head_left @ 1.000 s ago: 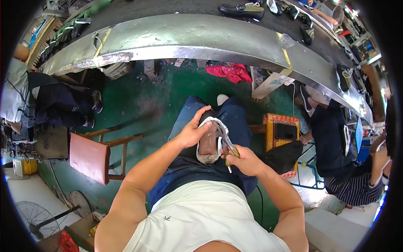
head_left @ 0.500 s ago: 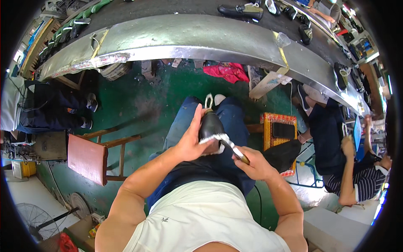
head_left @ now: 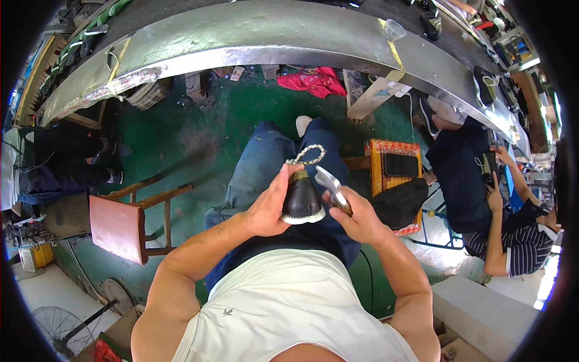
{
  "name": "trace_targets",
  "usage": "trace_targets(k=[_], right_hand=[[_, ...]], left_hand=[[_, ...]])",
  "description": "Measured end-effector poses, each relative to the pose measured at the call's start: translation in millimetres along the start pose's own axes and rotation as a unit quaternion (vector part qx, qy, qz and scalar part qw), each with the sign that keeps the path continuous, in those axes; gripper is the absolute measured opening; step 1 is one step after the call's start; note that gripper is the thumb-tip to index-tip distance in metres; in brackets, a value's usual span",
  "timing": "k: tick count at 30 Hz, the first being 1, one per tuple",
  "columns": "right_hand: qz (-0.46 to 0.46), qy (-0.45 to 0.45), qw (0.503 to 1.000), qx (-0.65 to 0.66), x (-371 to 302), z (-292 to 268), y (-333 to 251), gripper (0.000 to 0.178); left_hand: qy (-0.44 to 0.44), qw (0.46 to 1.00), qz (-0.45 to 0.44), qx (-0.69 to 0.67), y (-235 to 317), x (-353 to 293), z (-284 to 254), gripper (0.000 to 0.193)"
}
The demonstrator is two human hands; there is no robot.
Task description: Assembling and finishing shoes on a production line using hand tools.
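Above my lap, my left hand [head_left: 270, 202] is closed around a black shoe upper [head_left: 301, 200] that has a rough white edge along its near end. A braided cord loop [head_left: 312, 154] stands out at its far end. My right hand [head_left: 360, 218] grips the brown handle of a hand tool [head_left: 329, 182] with a shiny metal head; the exact kind is hard to tell. The tool's head is just right of the shoe upper and looks apart from it. My fingers hide part of the upper's left side and the handle.
A long metal-edged bench [head_left: 241, 36] with shoes crosses ahead. A brown-topped stool [head_left: 117, 228] stands left, and an orange patterned stool [head_left: 395, 151] bearing a phone [head_left: 400, 165] is right. A co-worker in stripes [head_left: 525, 247] sits at far right; a standing fan [head_left: 60, 332] is lower left.
The tool has moved from the upper's white edge up and away to its right side. The shoe upper has turned, its white edge now facing me. The view has shifted slightly.
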State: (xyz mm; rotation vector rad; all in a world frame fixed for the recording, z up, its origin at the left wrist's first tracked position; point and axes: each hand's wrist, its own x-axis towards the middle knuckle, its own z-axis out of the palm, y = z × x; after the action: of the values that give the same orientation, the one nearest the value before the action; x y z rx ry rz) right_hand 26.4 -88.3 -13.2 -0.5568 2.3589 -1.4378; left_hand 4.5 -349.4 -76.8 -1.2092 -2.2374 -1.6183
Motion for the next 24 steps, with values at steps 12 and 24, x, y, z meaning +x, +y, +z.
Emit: trace_targets(k=[12, 24], right_hand=[[-0.136, 0.117, 0.982, 0.067, 32, 56, 23, 0.039], [-0.077, 0.228, 0.967, 0.086, 43, 88, 32, 0.031]], left_hand=[[0.061, 0.929, -0.290, -0.221, -14, 14, 19, 0.064], [0.078, 0.872, -0.398, -0.275, -39, 32, 23, 0.060]])
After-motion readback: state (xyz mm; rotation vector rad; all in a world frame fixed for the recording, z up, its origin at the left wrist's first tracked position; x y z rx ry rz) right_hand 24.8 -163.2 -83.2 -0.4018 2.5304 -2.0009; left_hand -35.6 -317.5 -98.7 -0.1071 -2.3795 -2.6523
